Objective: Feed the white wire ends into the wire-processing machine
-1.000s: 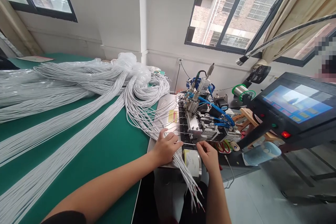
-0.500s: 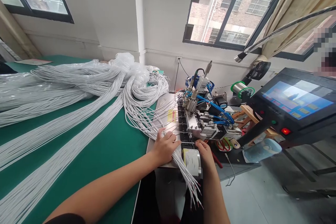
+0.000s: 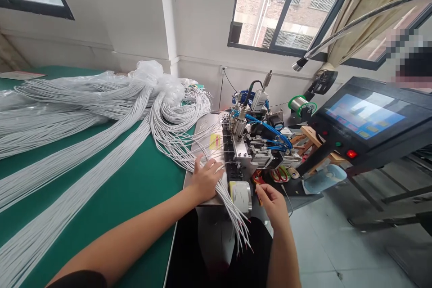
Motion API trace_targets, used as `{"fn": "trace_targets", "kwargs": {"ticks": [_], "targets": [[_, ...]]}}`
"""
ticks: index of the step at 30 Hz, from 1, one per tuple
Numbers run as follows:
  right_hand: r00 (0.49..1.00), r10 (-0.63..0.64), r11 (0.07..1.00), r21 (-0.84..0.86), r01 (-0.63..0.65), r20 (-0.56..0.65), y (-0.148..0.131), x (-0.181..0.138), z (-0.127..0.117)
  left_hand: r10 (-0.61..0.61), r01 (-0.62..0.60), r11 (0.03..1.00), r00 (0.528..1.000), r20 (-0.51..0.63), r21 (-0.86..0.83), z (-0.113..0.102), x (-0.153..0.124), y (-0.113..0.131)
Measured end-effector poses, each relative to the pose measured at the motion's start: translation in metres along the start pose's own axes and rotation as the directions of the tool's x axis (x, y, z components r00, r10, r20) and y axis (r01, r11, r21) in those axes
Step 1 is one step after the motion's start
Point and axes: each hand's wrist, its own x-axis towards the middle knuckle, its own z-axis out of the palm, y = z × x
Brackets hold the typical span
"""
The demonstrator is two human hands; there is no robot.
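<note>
My left hand (image 3: pixel 205 181) lies over a bundle of thin white cables (image 3: pixel 232 218) at the near edge of a metal plate (image 3: pixel 207 126), its fingers spread apart. The cable ends, some with reddish tips, hang past the plate's edge toward my lap. My right hand (image 3: pixel 276 207) is in the air to the right of a white-and-yellow labelled cylinder (image 3: pixel 240 195). Its thumb and fingers are pinched together; whether anything is between them I cannot make out. Just beyond my left fingers, a wire clamping machine (image 3: pixel 241 144) holds a row of cables along its black edge.
Long white cable bundles (image 3: pixel 111 157) and plastic wrap cover much of the green table (image 3: pixel 135 207). On the right stand a control screen (image 3: pixel 366 114), a solder wire spool (image 3: pixel 302 105) and a translucent blue container (image 3: pixel 326 180). A bent lamp arm (image 3: pixel 351 27) reaches in above.
My right hand has come away from the machine's near end, toward me and right. My left fingers have spread from their pinch on a cable. The view has shifted slightly right.
</note>
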Motion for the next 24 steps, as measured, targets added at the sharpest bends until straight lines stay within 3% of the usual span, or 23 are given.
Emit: {"fn": "trace_targets", "kwargs": {"ticks": [3, 5, 7, 9, 13, 18, 24], "targets": [[0.969, -0.012, 0.995, -0.092, 0.036, 0.246, -0.019, -0.02, -0.015, 0.007, -0.007, 1.0, 1.0, 0.006, 0.002, -0.002, 0.001, 0.0], [0.915, -0.014, 0.99, -0.124, 0.07, 0.404, -0.029, -0.029, -0.02, 0.01, -0.01, 1.0, 1.0, 0.003, 0.0, -0.002, 0.001, 0.001], [0.862, -0.005, 0.986, -0.141, 0.089, 0.507, -0.034, -0.036, -0.02, 0.008, -0.008, 1.0, 1.0, -0.003, -0.005, -0.002, 0.001, 0.001], [0.845, -0.003, 0.982, -0.158, 0.103, 0.535, -0.035, -0.038, -0.017, 0.014, -0.014, 1.0, 1.0, -0.018, -0.02, -0.001, 0.001, 0.0], [0.895, -0.048, 0.978, -0.161, 0.133, 0.443, -0.027, -0.033, -0.014, 0.079, -0.083, 0.993, 0.996, -0.046, -0.079, 0.0, 0.002, -0.002], [0.967, -0.053, 0.994, -0.082, 0.075, 0.251, -0.015, -0.014, -0.016, 0.245, -0.246, 0.959, 0.969, -0.021, -0.141, 0.0, 0.002, -0.006], [0.991, -0.114, 0.993, 0.035, 0.112, 0.074, -0.009, 0.012, -0.003, 0.313, -0.319, 0.945, 0.946, -0.082, -0.072, -0.004, 0.002, -0.007]]}}
